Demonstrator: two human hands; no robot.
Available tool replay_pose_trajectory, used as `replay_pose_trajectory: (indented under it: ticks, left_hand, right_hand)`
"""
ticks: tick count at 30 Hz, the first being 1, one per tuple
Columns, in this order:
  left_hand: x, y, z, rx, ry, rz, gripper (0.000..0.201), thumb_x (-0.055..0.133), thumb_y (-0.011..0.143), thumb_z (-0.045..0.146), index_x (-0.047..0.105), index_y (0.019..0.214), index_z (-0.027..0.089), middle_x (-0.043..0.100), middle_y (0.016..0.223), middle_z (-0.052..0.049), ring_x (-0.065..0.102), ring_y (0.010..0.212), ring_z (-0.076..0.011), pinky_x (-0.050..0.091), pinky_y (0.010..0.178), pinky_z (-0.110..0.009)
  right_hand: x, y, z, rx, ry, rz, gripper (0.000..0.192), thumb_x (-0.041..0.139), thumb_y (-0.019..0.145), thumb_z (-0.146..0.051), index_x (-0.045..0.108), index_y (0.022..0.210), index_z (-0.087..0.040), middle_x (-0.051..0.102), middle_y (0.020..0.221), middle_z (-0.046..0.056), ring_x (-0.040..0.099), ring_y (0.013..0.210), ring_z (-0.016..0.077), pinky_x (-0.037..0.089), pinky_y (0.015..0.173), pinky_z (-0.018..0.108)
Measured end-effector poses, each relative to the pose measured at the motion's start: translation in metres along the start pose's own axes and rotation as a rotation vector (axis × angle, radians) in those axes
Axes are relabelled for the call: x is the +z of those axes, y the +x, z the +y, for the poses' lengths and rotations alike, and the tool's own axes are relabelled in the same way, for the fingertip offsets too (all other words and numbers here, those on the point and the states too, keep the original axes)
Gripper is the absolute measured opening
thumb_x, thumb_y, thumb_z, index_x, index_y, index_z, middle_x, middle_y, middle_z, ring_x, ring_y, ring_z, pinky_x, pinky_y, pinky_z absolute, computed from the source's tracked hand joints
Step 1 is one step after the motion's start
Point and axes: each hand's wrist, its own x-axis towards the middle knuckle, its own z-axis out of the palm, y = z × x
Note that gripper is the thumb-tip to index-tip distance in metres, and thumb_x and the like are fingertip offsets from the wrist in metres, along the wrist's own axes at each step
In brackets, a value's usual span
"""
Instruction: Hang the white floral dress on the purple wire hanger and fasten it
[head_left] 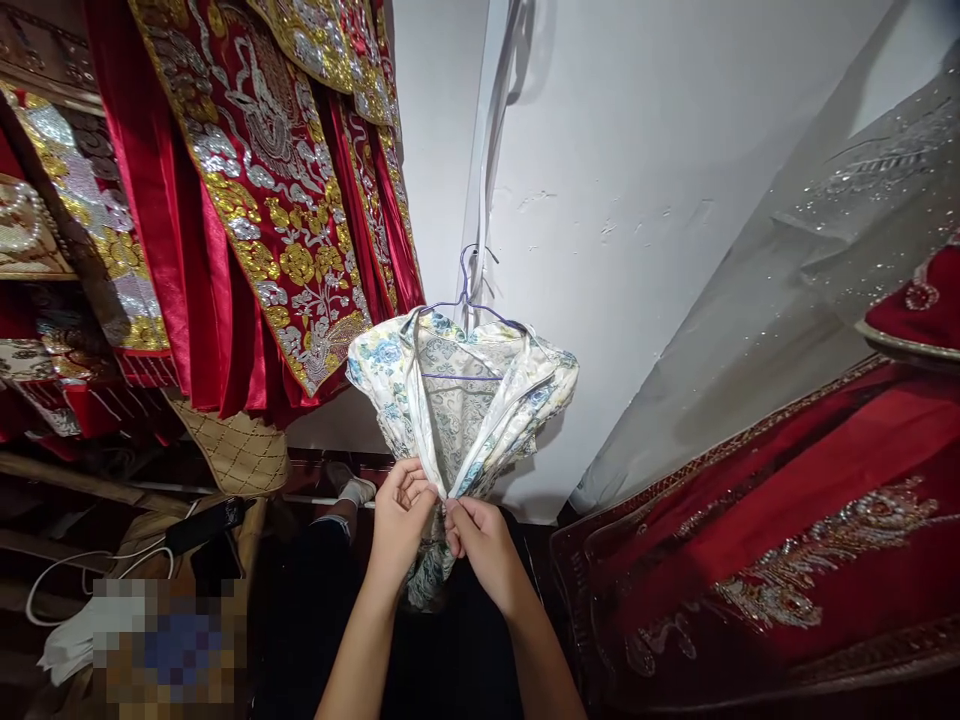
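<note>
A white garment with blue and yellow flower print hangs on a thin purple hanger against the wall. Its front falls open in a V, and the patterned inside of the back shows through. My left hand pinches the left front edge at the bottom of the V. Close beside it, my right hand pinches the right front edge, with thumb and fingers pressed together. The two edges meet between my fingertips; whatever fastening is there is too small to make out. Below my hands the lower part of the garment hangs bunched.
Red costumes with gold and silver sequins hang at the left. More red embroidered cloth and a sheer sparkling fabric fill the right. A white cable and a dark device lie at lower left. The wall is white.
</note>
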Motion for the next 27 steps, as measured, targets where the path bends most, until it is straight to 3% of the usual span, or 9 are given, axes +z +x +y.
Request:
replay_pose_trajectory:
  ticks: [4, 8, 15, 18, 23, 27]
  left_hand:
    - [-0.009, -0.004, -0.005, 0.028, 0.148, -0.1, 0.036, 0.068, 0.077, 0.015, 0.066, 0.113, 0.019, 0.07, 0.099, -0.007, 0.067, 0.088, -0.0177, 0.052, 0.082, -0.028]
    - [-0.009, -0.01, -0.017, 0.086, 0.382, -0.146, 0.026, 0.065, 0.083, 0.021, 0.066, 0.109, 0.02, 0.068, 0.103, -0.008, 0.065, 0.099, -0.0222, 0.05, 0.09, -0.033]
    - [0.006, -0.013, -0.034, 0.096, 0.418, -0.149, 0.007, 0.054, 0.09, 0.025, 0.059, 0.093, 0.02, 0.06, 0.08, -0.001, 0.06, 0.08, -0.0178, 0.046, 0.075, -0.027]
    - [0.008, -0.015, -0.037, 0.089, 0.387, -0.156, 0.006, 0.052, 0.091, 0.023, 0.056, 0.091, 0.019, 0.058, 0.077, 0.0, 0.057, 0.075, -0.0163, 0.044, 0.069, -0.025]
    - [0.0, -0.019, -0.039, 0.11, 0.424, -0.148, 0.012, 0.051, 0.094, 0.029, 0.055, 0.089, 0.019, 0.061, 0.077, -0.001, 0.059, 0.074, -0.0166, 0.044, 0.07, -0.025]
    - [-0.014, -0.016, -0.042, 0.151, 0.567, -0.151, 0.013, 0.05, 0.095, 0.03, 0.056, 0.089, 0.019, 0.06, 0.08, -0.002, 0.057, 0.077, -0.0176, 0.043, 0.072, -0.027]
  right_hand:
    - [0.001, 0.004, 0.005, -0.035, 0.01, 0.023, 0.043, 0.051, 0.092, -0.058, 0.055, 0.074, -0.019, 0.051, 0.049, -0.003, 0.043, 0.047, 0.0115, 0.033, 0.05, 0.026]
    - [0.0, 0.005, 0.007, -0.066, -0.004, 0.044, 0.04, 0.051, 0.092, -0.054, 0.057, 0.076, -0.018, 0.049, 0.051, -0.004, 0.043, 0.048, 0.0113, 0.033, 0.05, 0.025]
    - [-0.003, 0.003, 0.003, -0.074, -0.036, 0.073, 0.04, 0.049, 0.091, -0.052, 0.056, 0.073, -0.018, 0.046, 0.046, -0.005, 0.039, 0.045, 0.0104, 0.03, 0.05, 0.025]
    - [-0.003, 0.005, 0.003, -0.004, 0.032, 0.061, 0.038, 0.05, 0.089, -0.051, 0.055, 0.07, -0.018, 0.044, 0.042, -0.006, 0.034, 0.041, 0.0091, 0.026, 0.047, 0.025]
    - [-0.006, 0.011, -0.007, 0.159, 0.191, -0.011, 0.033, 0.056, 0.085, -0.046, 0.055, 0.069, -0.017, 0.046, 0.041, -0.005, 0.031, 0.037, 0.007, 0.017, 0.043, 0.024]
    - [-0.019, 0.032, -0.027, 0.126, 0.281, -0.011, 0.032, 0.064, 0.08, -0.046, 0.055, 0.069, -0.017, 0.041, 0.04, -0.007, 0.027, 0.036, 0.0054, 0.014, 0.04, 0.022]
